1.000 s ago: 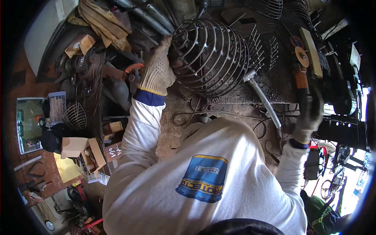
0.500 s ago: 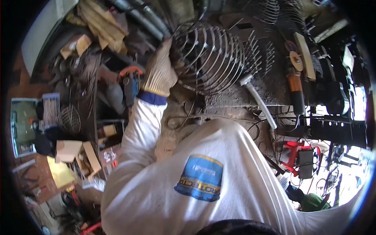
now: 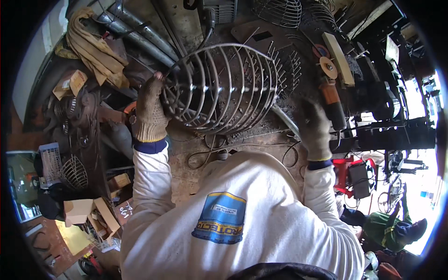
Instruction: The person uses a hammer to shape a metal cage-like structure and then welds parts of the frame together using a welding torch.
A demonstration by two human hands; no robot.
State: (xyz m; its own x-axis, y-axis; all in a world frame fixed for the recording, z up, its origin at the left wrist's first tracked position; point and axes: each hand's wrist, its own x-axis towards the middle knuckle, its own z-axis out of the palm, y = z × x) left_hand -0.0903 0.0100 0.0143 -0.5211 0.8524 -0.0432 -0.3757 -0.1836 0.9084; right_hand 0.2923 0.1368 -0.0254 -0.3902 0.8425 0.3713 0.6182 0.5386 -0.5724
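Observation:
A rounded steel wire basket (image 3: 217, 88), made of curved ribs and bent rods, rests tilted at the bench's front. My left hand (image 3: 153, 109), in a tan knitted glove, grips its narrower left end, the bare thumb tip showing at the top. To the right, my right hand (image 3: 315, 128), gloved too, is beside a hammer (image 3: 285, 118). Its fingers are smeared by motion, so whether they touch the handle cannot be told. The basket's rim hides the hammer head. Behind the basket, several short metal rods (image 3: 291, 67) stand up from the dark bench.
An angle grinder (image 3: 331, 95) with an orange body lies on the right, next to a wooden block (image 3: 338, 58). More wire baskets (image 3: 277, 12) sit at the back. Metal pipes (image 3: 144, 39) and a tan cloth (image 3: 95, 46) are at the far left. Another person (image 3: 389, 228) is at lower right.
My right hand has come into view beside the hammer. The basket, still in my left hand, has turned and now shows its open ribs more broadly. The whole view has shifted.

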